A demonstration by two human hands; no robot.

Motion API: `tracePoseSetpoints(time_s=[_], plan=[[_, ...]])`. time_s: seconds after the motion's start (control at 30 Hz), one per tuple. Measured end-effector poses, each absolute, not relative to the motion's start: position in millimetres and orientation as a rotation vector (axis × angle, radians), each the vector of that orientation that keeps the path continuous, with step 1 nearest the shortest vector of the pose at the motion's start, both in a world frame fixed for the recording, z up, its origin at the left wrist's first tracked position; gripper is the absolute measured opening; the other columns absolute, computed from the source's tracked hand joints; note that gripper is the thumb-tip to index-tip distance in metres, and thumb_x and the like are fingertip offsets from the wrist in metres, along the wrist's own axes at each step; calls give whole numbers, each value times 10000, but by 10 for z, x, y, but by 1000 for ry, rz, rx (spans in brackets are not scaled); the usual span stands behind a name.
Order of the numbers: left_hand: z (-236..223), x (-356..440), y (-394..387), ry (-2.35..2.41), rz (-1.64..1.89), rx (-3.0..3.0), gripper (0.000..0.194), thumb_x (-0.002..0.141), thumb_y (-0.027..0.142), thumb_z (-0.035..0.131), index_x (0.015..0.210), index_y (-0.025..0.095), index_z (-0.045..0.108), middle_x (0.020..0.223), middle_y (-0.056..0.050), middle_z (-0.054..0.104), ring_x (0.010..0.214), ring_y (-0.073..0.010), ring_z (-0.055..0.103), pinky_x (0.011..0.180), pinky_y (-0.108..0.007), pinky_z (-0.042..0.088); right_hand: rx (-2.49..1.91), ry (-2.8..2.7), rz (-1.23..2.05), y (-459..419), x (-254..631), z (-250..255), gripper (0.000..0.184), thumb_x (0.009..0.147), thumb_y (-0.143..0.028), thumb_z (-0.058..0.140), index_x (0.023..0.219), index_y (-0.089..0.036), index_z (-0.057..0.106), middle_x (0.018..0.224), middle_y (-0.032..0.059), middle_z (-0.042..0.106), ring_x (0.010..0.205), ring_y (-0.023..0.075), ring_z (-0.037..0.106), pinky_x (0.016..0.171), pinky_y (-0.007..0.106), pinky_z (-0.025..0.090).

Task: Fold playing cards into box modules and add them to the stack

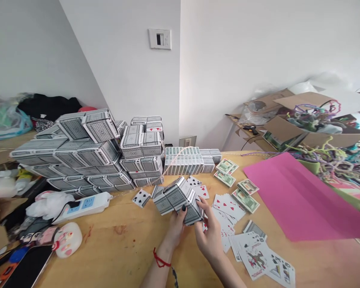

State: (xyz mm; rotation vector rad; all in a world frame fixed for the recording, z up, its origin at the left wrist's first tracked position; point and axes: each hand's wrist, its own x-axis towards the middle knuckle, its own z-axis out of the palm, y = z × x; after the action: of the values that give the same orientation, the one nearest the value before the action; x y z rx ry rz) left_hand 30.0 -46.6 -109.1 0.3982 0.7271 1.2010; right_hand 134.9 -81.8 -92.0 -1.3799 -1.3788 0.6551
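Over the middle of the table, I hold a block made of playing cards (177, 193), with grey patterned card backs facing outward. My left hand (176, 227) grips it from below, the thumb lying on its near side; the other fingers are hidden beneath. My right hand (209, 231) is closed at the block's right end, fingertips against the edge. Face-up hearts cards (228, 205) lie spread just right of the block, partly covered by my right hand. A six of spades (141, 198) rests on the table to its left.
Stacked card blocks (87, 156) rise at the back left. A row of card boxes (184, 160) stands behind my hands. Small green boxes (246, 200), a joker card (255, 256) and a pink sheet (303, 200) lie right. A power strip (88, 206) and phone (27, 266) are left.
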Motion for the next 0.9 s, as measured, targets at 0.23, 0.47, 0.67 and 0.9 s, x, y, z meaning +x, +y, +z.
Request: tracePoseSetpoints(time_s=[0.23,0.47,0.67,0.9], plan=[[-1044,266,-438,807,1277,377,512,682,407,680,1147,228,563,1151,-85,628,1130,-268,519,955,-378,390,-1232,-1533,914,-820,1489,-767,477,795,-169,480,1270,-217,458,1387,111,392,1286,260,327,949,400,437],[-1037,212,-455,755,1166,516,474,651,393,707,1082,227,600,1121,-94,638,1107,-283,529,948,-411,383,-1225,-1417,916,-738,1619,-870,301,765,-302,605,1057,-238,643,1255,103,550,1100,290,550,814,397,539],[-1011,186,-455,755,1048,707,550,571,368,762,1077,227,599,1120,-92,638,1049,-280,562,938,-433,398,-1307,-1135,965,-788,1521,-848,238,702,-319,669,904,-193,668,1213,128,581,827,252,679,732,375,571],[-995,198,-462,727,1045,746,491,614,385,734,1056,212,607,1128,-93,634,1075,-281,550,954,-447,386,-1369,-1043,958,-787,1531,-874,277,623,-321,738,851,-176,676,1100,139,648,742,246,685,715,376,564]])
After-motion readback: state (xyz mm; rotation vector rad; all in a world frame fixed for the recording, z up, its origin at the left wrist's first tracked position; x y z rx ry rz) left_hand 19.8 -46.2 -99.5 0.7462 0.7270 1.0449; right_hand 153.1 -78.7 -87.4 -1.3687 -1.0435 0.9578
